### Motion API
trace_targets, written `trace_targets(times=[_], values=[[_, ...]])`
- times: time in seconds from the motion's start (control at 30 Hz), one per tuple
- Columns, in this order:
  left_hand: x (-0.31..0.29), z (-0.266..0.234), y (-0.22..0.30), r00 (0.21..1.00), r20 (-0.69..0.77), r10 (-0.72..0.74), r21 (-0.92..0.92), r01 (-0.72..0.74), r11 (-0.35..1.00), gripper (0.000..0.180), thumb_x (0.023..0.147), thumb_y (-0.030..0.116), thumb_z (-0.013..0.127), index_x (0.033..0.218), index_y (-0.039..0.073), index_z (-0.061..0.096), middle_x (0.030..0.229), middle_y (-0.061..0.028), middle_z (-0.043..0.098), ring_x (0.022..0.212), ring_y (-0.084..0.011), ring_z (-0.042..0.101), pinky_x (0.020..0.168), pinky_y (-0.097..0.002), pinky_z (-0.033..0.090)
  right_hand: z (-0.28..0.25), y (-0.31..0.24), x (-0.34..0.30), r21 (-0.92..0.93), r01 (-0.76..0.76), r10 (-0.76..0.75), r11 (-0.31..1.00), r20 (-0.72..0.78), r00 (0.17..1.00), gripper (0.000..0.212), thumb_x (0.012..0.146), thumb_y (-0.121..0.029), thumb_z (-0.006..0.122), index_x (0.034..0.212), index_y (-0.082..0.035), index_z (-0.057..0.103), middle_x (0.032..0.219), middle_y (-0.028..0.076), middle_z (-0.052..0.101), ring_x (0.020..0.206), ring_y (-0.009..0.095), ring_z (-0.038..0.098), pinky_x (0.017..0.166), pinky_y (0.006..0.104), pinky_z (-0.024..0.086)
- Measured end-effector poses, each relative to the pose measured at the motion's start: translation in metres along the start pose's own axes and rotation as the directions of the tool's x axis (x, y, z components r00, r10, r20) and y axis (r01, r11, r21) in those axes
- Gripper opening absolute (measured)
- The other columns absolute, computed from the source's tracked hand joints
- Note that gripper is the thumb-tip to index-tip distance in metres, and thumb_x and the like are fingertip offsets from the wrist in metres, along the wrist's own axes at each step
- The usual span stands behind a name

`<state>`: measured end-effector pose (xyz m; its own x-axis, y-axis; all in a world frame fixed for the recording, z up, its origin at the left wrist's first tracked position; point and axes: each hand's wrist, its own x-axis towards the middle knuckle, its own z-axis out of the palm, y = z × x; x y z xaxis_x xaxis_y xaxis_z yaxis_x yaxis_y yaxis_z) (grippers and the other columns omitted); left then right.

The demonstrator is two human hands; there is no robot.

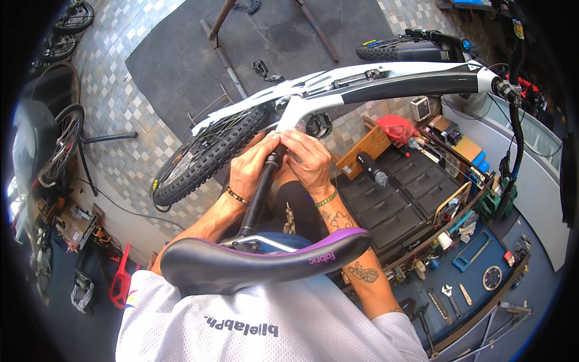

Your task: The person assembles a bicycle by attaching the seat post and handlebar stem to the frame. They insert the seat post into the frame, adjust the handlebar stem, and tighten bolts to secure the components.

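Note:
A white and black mountain bike frame (416, 83) stretches across the view in front of me. Its black seat post (260, 192) rises toward me from the frame, topped by a black saddle (259, 262) with a purple edge. My left hand (250, 168) and my right hand (307, 161) close around the lower end of the post, where it meets the frame. The thumbs and fingertips press together there, one hand on each side. What lies beneath the fingertips is hidden. Just left of my hands is the knobby rear tire (211, 166); a pedal (319, 125) sits to the right.
On the right, a workbench with a blue top (446, 265) holds a hacksaw (472, 252), a brake rotor (492, 277) and an adjustable wrench (450, 300). Black drawers (386, 205) stand beside it. A dark mat (175, 66) covers tiled floor. A red plastic part (120, 280) is at left.

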<state>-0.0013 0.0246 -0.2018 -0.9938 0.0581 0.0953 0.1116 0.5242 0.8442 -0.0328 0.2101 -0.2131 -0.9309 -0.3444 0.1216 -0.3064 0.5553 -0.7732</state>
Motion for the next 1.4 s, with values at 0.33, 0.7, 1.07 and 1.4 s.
trace_targets(times=[0.33,0.7,1.07,1.4], values=[[-0.003,0.000,0.012,0.988,-0.033,-0.149,-0.022,0.148,0.989,0.043,0.086,0.012,0.091,0.126,0.007,0.076,0.123,-0.0152,0.066,0.112,-0.0326,0.079,0.083,-0.0377,0.069,0.005,-0.002,-0.005,0.027,-0.141,0.142,0.990,-0.047,0.989,0.044,0.083,-0.004,0.082,0.126,-0.010,0.077,0.126,0.006,0.079,0.121,0.030,0.074,0.105,0.0445,0.056],[0.013,-0.041,-0.038,0.963,0.236,-0.128,-0.151,0.166,0.974,0.034,0.089,-0.014,0.060,0.117,0.002,0.070,0.116,-0.0205,0.076,0.107,-0.0401,0.077,0.088,-0.0442,0.063,0.004,-0.003,0.001,-0.071,0.015,-0.016,0.997,-0.007,1.000,0.037,0.081,-0.003,0.082,0.118,-0.010,0.080,0.122,0.005,0.079,0.119,0.029,0.074,0.104,0.0434,0.055],[0.169,0.137,-0.274,0.518,0.660,-0.545,0.451,0.307,0.838,0.058,0.109,0.041,0.051,0.153,0.003,0.060,0.151,-0.0265,0.063,0.140,-0.0435,0.061,0.119,-0.0491,0.047,0.002,-0.006,0.003,-0.101,0.005,-0.004,0.995,0.015,1.000,0.039,0.080,0.000,0.081,0.118,-0.009,0.081,0.122,0.006,0.079,0.119,0.029,0.075,0.103,0.0441,0.056],[0.157,0.247,-0.313,0.399,0.690,-0.605,0.450,0.418,0.789,0.062,0.099,0.040,0.055,0.147,0.000,0.058,0.157,-0.0283,0.056,0.146,-0.0443,0.054,0.120,-0.0513,0.045,0.007,-0.002,0.001,-0.107,-0.015,0.017,0.994,0.014,1.000,0.038,0.081,-0.005,0.084,0.119,-0.012,0.082,0.125,0.005,0.080,0.120,0.028,0.075,0.101,0.0421,0.058]])
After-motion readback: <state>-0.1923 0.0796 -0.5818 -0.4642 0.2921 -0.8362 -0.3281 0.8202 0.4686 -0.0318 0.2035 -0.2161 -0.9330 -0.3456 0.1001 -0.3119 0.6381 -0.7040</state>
